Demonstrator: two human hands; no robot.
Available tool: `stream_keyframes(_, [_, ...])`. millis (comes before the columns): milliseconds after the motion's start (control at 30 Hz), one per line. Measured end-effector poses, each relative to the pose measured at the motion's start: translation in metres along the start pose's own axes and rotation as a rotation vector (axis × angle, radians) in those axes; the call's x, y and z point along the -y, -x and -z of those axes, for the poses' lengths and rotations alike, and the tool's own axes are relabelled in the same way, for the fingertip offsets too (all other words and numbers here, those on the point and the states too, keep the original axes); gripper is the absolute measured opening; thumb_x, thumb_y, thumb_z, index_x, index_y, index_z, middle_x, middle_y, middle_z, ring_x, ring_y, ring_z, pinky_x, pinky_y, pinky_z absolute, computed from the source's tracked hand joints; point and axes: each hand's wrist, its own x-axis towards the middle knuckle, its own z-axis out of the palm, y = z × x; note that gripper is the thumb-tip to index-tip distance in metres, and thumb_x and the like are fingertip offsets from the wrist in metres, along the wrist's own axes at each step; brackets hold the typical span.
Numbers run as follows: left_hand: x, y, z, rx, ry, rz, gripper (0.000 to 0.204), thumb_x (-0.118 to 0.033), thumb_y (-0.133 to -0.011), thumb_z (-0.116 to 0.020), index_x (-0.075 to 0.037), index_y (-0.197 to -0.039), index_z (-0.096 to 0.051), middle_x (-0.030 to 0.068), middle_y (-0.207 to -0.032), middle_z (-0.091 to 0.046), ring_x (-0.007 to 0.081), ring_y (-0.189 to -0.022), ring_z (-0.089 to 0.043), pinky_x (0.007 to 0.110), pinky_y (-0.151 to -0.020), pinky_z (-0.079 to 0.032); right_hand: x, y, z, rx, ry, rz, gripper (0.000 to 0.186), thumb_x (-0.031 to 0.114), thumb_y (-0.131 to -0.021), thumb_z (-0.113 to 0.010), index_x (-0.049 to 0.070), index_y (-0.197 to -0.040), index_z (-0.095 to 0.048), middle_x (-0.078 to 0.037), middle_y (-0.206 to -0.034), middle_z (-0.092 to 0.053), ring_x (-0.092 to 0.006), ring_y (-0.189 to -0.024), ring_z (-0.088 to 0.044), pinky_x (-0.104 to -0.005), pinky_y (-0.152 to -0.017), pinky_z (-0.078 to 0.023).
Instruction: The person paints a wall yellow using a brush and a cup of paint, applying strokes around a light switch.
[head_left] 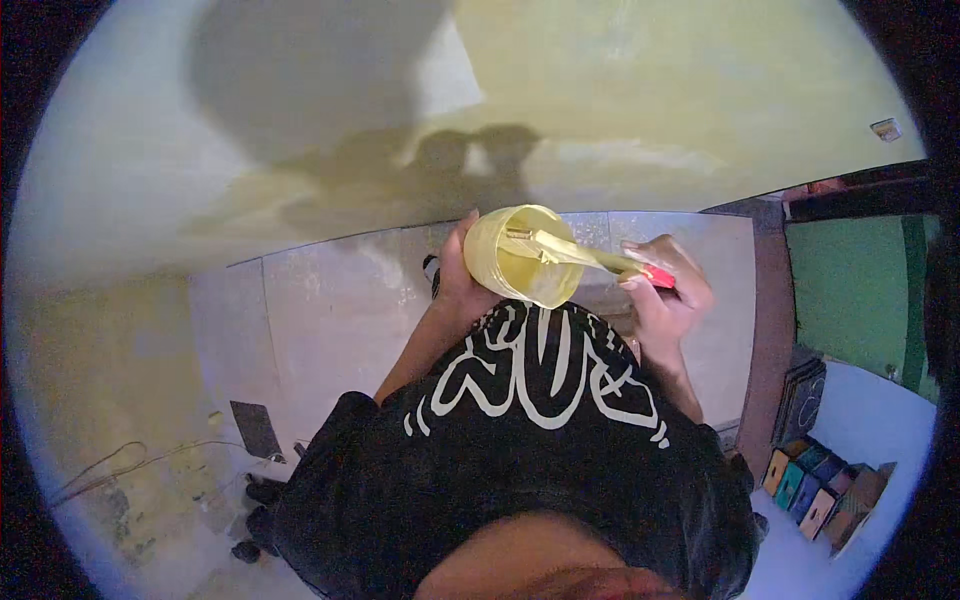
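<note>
My left hand (457, 278) grips a pale yellow paint cup (484, 255) from its left side, in front of my chest. The cup is tilted so that its open mouth shows, with yellow paint coating the inside. In my right hand (677, 302) is a paintbrush (590, 257) with a red handle end, pinched between thumb and fingers. The brush is smeared with yellow paint, and its head lies over the cup's mouth, close to the inner wall. Whether the bristles touch paint inside, I cannot tell.
Ahead stands a wall (620, 90) with uneven yellow paint, whitish patches and my shadow. A wall switch (886, 130) sits at the far right, above a green door (850, 285). Coloured boxes (800, 490) stand low right. A cable (150, 462) and dark flat panel (258, 430) are left.
</note>
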Motion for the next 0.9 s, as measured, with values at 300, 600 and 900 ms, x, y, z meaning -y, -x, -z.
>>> stream_keyframes(300, [0.006, 0.012, -0.011, 0.198, -0.281, -0.234, 0.06, -0.047, -0.099, -0.035, 0.002, -0.129, -0.053, 0.0199, -0.127, -0.059, 0.0337, -0.118, -0.057, 0.049, -0.104, -0.043, -0.001, -0.006, 0.006, 0.055, -0.033, -0.052, 0.025, 0.009, -0.072, -0.077, -0.008, -0.089, -0.069, -0.013, -0.072, -0.063, -0.0201, -0.063, -0.057, -0.031, -0.06, -0.045])
stream_keyframes(600, [0.01, 0.003, 0.007, 0.237, 0.251, 0.0, 0.06, -0.047, -0.099, -0.035, 0.002, -0.127, -0.054, 0.0207, -0.125, -0.061, 0.0342, -0.117, -0.058, 0.048, -0.104, -0.044, -0.005, -0.01, 0.011, 0.081, -0.071, -0.005, 0.029, 0.007, -0.07, -0.08, -0.007, -0.094, -0.071, -0.009, -0.067, -0.061, -0.0165, -0.058, -0.054, -0.0288, -0.053, -0.04])
stream_keyframes(900, [0.005, -0.012, 0.032, 0.149, 0.134, 0.028, 0.059, -0.046, -0.1, -0.035, 0.003, -0.127, -0.054, 0.0212, -0.123, -0.061, 0.0353, -0.115, -0.059, 0.049, -0.103, -0.045, 0.003, 0.004, 0.008, 0.095, 0.036, -0.104, 0.026, 0.008, -0.072, -0.08, -0.005, -0.094, -0.073, -0.009, -0.07, -0.064, -0.0161, -0.06, -0.056, -0.0279, -0.055, -0.042])
